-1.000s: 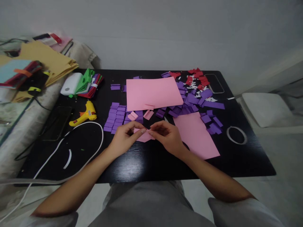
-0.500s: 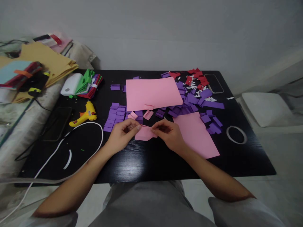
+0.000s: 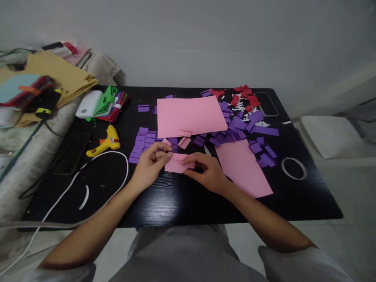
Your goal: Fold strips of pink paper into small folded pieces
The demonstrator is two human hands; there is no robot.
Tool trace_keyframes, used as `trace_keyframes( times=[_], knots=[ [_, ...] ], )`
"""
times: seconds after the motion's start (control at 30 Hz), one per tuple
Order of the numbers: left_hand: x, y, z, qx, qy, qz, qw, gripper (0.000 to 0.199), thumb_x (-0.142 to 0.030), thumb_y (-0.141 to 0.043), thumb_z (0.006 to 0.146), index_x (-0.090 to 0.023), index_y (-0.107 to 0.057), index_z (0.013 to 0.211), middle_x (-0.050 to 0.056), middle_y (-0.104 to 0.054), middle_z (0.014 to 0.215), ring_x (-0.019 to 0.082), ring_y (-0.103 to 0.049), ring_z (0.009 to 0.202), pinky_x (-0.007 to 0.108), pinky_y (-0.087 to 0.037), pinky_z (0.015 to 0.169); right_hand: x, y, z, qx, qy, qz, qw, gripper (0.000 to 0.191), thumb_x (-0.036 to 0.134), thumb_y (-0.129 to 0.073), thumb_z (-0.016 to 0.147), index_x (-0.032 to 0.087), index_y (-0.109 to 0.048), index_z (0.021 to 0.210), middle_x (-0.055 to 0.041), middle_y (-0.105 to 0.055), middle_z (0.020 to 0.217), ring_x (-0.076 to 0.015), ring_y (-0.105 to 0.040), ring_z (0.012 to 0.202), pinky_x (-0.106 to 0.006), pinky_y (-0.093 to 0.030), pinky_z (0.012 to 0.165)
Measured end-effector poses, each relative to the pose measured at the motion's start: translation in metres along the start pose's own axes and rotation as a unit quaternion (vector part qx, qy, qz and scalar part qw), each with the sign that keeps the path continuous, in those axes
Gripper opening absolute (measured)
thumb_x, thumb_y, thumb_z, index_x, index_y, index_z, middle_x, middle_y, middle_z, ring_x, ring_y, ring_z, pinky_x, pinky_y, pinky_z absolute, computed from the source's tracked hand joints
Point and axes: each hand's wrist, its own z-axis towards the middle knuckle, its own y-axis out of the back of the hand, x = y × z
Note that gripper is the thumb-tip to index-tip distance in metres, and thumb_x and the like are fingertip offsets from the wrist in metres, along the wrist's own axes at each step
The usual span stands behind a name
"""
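A small pink paper piece [image 3: 175, 163] is held between both hands above the black table [image 3: 188, 203]. My left hand [image 3: 151, 162] pinches its upper left side. On its right side, my right hand [image 3: 207, 170] grips it with fingers over the face and thumb below. Just beyond lie small folded pink pieces [image 3: 184, 142] and rows of purple pieces [image 3: 142, 145]. A large pink sheet [image 3: 190, 115] lies behind them. Another pink sheet [image 3: 243, 168] rests to the right, partly under my right forearm.
A yellow glue gun [image 3: 105, 141], a white cable [image 3: 127, 168] and a dark phone [image 3: 73, 152] are at left. Purple pieces [image 3: 237, 123] and red scraps [image 3: 246, 96] are heaped at right, near a tape ring [image 3: 293, 168]. A blade tip [image 3: 207, 150] shows beyond my right hand.
The held pink piece has turned so more of its flat face shows. My right hand has shifted its grip, its fingers now spread over the piece.
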Motion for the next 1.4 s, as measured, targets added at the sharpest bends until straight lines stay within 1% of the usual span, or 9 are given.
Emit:
trace_keyframes(
  times=[0.17, 0.3, 0.43, 0.67, 0.83, 0.97, 1.17, 1.3, 1.4],
  knots=[
    [-0.007, 0.002, -0.002, 0.079, -0.015, -0.042, 0.996, 0.02, -0.037, -0.072, 0.093, -0.02, -0.067, 0.101, 0.0, -0.066, 0.082, 0.013, -0.066, 0.064, 0.025, -0.055, 0.063, 0.002, 0.0, 0.001, -0.025, -0.033, 0.045, 0.998, 0.02, 0.023, -0.083, 0.082, 0.026, -0.079, 0.101, -0.003, -0.078, 0.103, -0.0187, -0.074, 0.094, -0.033, -0.06, 0.085],
    [-0.007, 0.006, -0.002, 0.128, -0.059, -0.026, 0.99, 0.021, -0.027, -0.081, 0.086, -0.019, -0.071, 0.102, 0.003, -0.067, 0.098, 0.012, -0.068, 0.074, 0.024, -0.057, 0.069, 0.003, 0.0, 0.002, -0.046, -0.053, 0.087, 0.994, 0.023, 0.028, -0.087, 0.08, 0.027, -0.08, 0.101, -0.002, -0.079, 0.103, -0.0186, -0.075, 0.095, -0.033, -0.061, 0.088],
    [-0.004, 0.006, -0.003, 0.114, -0.083, 0.003, 0.99, 0.022, -0.022, -0.084, 0.08, -0.019, -0.071, 0.097, 0.002, -0.068, 0.094, 0.012, -0.065, 0.077, 0.023, -0.055, 0.07, 0.004, -0.001, 0.003, -0.068, -0.045, 0.122, 0.989, 0.018, 0.032, -0.088, 0.079, 0.026, -0.08, 0.095, -0.0024, -0.079, 0.099, -0.0196, -0.075, 0.095, -0.034, -0.063, 0.088],
    [-0.006, 0.004, -0.004, 0.067, -0.114, 0.081, 0.988, 0.017, -0.031, -0.083, 0.081, -0.019, -0.074, 0.089, 0.006, -0.074, 0.091, 0.017, -0.069, 0.081, 0.027, -0.057, 0.073, 0.006, -0.002, 0.0, -0.067, -0.038, 0.105, 0.991, 0.014, 0.032, -0.087, 0.081, 0.028, -0.081, 0.093, -0.0022, -0.078, 0.096, -0.0187, -0.074, 0.087, -0.034, -0.064, 0.081],
    [-0.007, 0.002, -0.006, 0.045, -0.148, 0.11, 0.982, 0.012, -0.028, -0.083, 0.082, -0.019, -0.075, 0.083, 0.004, -0.072, 0.082, 0.015, -0.068, 0.075, 0.026, -0.056, 0.068, 0.006, -0.004, -0.002, -0.084, -0.035, 0.081, 0.993, 0.011, 0.033, -0.087, 0.081, 0.027, -0.08, 0.088, -0.0016, -0.078, 0.09, -0.0184, -0.073, 0.083, -0.033, -0.063, 0.077],
    [-0.005, -0.003, -0.01, 0.032, -0.109, 0.049, 0.992, 0.016, -0.03, -0.081, 0.085, -0.017, -0.071, 0.085, 0.002, -0.07, 0.079, 0.012, -0.068, 0.061, 0.024, -0.056, 0.058, 0.01, -0.006, -0.002, -0.102, -0.051, 0.091, 0.989, 0.01, 0.03, -0.086, 0.083, 0.025, -0.078, 0.087, -0.0009, -0.078, 0.088, -0.018, -0.074, 0.084, -0.033, -0.063, 0.08],
    [-0.001, -0.014, -0.012, -0.023, -0.062, -0.025, 0.997, 0.036, -0.03, -0.085, 0.08, -0.021, -0.051, 0.086, -0.006, -0.061, 0.068, 0.011, -0.067, 0.057, 0.023, -0.06, 0.057, 0.006, -0.01, -0.002, -0.128, -0.096, 0.156, 0.975, 0.033, 0.035, -0.088, 0.079, 0.024, -0.059, 0.088, 0.0006, -0.073, 0.086, -0.0165, -0.074, 0.079, -0.032, -0.062, 0.077],
    [0.0, -0.016, -0.009, -0.023, -0.055, -0.038, 0.998, 0.038, -0.03, -0.085, 0.079, -0.022, -0.05, 0.093, -0.008, -0.059, 0.068, 0.01, -0.063, 0.057, 0.023, -0.059, 0.056, 0.003, -0.009, -0.001, -0.101, -0.101, 0.128, 0.981, 0.043, 0.032, -0.086, 0.08, 0.027, -0.054, 0.107, 0.0054, -0.068, 0.077, -0.0145, -0.07, 0.072, -0.029, -0.059, 0.073],
    [0.0, -0.014, -0.007, -0.005, -0.053, -0.036, 0.998, 0.034, -0.028, -0.083, 0.081, -0.022, -0.053, 0.095, -0.008, -0.058, 0.068, 0.008, -0.059, 0.056, 0.021, -0.053, 0.056, 0.006, -0.006, -0.001, -0.053, -0.078, 0.076, 0.993, 0.037, 0.031, -0.085, 0.081, 0.026, -0.061, 0.108, 0.002, -0.071, 0.086, -0.015, -0.069, 0.078, -0.029, -0.058, 0.074]
  ],
)
